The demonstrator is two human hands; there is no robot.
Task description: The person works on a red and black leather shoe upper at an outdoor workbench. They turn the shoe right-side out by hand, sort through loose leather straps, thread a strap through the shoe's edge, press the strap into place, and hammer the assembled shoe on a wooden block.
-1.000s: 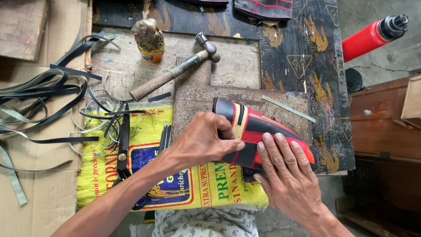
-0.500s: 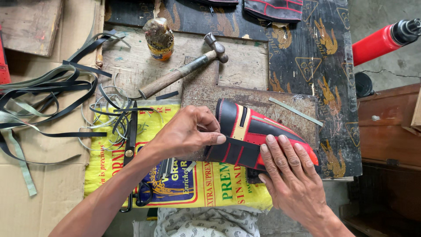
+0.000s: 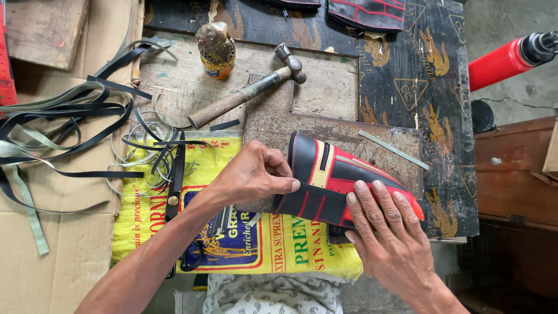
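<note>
While the shoe upper [image 3: 343, 186] lay on the worktop's metal plate [image 3: 349, 131], the left hand [image 3: 250, 177] pinched its edge; the right hand [image 3: 386, 232] pressed flat, open. It looked light and floppy, best held by edges.

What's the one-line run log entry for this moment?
left hand: pinching shoe upper edge | right hand: flat on upper | hammer: idle

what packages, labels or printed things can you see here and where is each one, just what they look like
Yellow printed sack: flat under the left hand, with red, green and blue print.
Small labelled can: upright at top, beside the hammer; yellow label, grimy lid.
Black patterned sheet: right side, gold emblems.
No screens or signs.
</note>
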